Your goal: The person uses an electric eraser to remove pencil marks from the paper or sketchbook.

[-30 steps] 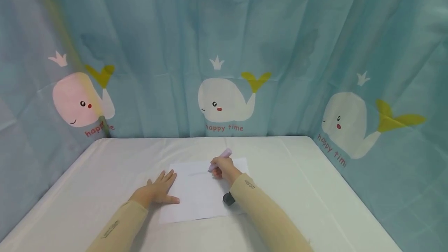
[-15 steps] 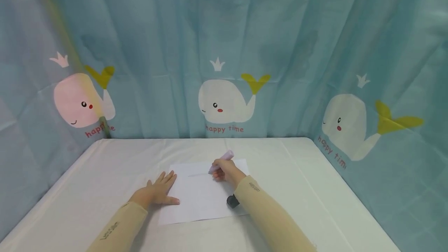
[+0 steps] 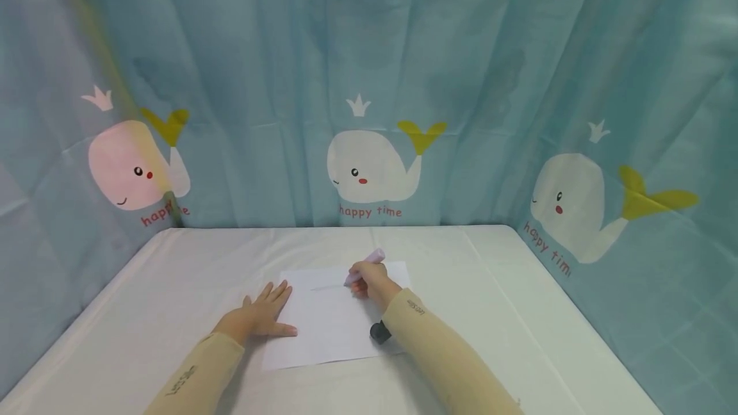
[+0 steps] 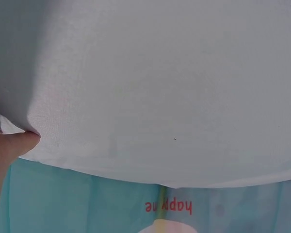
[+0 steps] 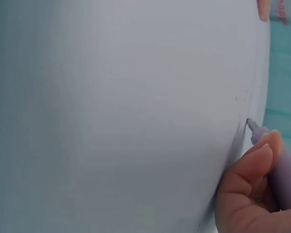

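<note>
A sheet of white paper (image 3: 323, 325) lies on the white tabletop in the head view, with a thin faint line across its upper part. My right hand (image 3: 371, 277) pinches a light purple marker (image 3: 376, 255) between thumb and fingers. Its grey tip (image 5: 251, 123) points down at the right end of that line. In the right wrist view the thumb and curled fingers wrap the barrel. Spread flat over the paper's left edge is my left hand (image 3: 262, 314), fingers straight and thumb on the sheet. Only part of the left hand (image 4: 12, 143) shows in the left wrist view.
A small black rounded piece (image 3: 379, 332) shows beside the right sleeve, above the paper's lower right. The white-covered table (image 3: 507, 312) extends around the sheet. Blue curtains (image 3: 259, 82) with whale prints hang close behind it and along both sides.
The right forearm and the black piece have shifted slightly to the right. The marker tip stays almost in the same place on the line, and the left hand keeps still.
</note>
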The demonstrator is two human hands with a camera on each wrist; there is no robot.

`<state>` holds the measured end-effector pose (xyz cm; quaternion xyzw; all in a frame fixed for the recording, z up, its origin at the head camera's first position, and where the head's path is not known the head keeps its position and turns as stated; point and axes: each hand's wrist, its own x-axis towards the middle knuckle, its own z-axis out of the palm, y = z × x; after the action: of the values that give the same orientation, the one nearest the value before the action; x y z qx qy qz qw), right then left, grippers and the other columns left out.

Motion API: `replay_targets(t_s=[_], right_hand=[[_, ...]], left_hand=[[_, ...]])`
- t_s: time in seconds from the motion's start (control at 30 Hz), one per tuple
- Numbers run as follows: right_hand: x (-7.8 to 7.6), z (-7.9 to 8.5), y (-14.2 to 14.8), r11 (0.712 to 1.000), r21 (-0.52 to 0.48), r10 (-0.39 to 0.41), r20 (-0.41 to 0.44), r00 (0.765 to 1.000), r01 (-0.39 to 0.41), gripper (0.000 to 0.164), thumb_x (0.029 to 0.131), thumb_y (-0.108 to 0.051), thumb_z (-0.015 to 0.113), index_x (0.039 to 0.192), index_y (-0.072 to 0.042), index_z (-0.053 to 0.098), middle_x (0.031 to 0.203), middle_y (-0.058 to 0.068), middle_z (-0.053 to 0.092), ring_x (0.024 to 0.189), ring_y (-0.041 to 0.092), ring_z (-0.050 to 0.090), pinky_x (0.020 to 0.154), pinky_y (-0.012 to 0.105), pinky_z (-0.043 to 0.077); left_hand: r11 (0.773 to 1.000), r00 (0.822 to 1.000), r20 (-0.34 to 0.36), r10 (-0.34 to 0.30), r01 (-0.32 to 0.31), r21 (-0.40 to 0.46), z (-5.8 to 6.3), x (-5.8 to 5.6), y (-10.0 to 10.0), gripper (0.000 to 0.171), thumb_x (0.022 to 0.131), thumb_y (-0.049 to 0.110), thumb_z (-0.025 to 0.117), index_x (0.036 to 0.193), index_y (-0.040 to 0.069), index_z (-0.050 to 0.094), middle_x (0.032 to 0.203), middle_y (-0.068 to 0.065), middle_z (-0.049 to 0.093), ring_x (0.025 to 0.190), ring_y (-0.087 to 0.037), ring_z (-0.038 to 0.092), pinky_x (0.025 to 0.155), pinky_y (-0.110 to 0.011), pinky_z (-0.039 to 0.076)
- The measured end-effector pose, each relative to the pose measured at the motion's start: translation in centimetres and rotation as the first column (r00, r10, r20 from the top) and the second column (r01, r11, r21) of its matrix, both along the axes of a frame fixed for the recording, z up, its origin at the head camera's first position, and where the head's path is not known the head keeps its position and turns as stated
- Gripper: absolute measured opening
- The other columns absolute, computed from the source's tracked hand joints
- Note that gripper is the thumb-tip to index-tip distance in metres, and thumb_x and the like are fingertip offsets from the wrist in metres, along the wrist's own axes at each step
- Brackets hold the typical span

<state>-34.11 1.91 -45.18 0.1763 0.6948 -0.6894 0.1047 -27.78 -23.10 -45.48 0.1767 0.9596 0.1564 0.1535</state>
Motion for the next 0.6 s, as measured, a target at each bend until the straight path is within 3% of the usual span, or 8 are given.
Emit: replay_targets(t_s=[0.37, 0.6], right_hand=[[-0.01, -0.38, -0.20, 0.999, 0.034, 0.040, 0.002, 0.999, -0.041, 0.015, 0.083, -0.007, 0.066, 0.092, 0.002, 0.057, 0.060, 0.006, 0.057, 0.044, 0.009, 0.050, 0.044, 0.018, 0.044], [-0.38, -0.27, 0.31, 0.993, 0.017, 0.118, 0.012, 0.993, -0.118, 0.016, 0.084, -0.010, 0.065, 0.094, 0.001, 0.059, 0.063, 0.006, 0.057, 0.048, 0.011, 0.052, 0.047, 0.021, 0.047]], left_hand=[[1.000, 1.000, 0.006, 0.000, 0.000, 0.005, -0.30, -0.02, -0.01, 0.107, 0.078, 0.059, 0.071, 0.149, -0.007, 0.024, 0.157, -0.027, 0.014, 0.142, -0.052, 0.005, 0.100, -0.079, 0.006], [1.000, 1.000, 0.006, 0.008, -0.008, 0.012, -0.36, -0.07, -0.03, 0.107, 0.078, 0.058, 0.072, 0.149, -0.007, 0.024, 0.157, -0.028, 0.013, 0.142, -0.052, 0.005, 0.100, -0.079, 0.004]])
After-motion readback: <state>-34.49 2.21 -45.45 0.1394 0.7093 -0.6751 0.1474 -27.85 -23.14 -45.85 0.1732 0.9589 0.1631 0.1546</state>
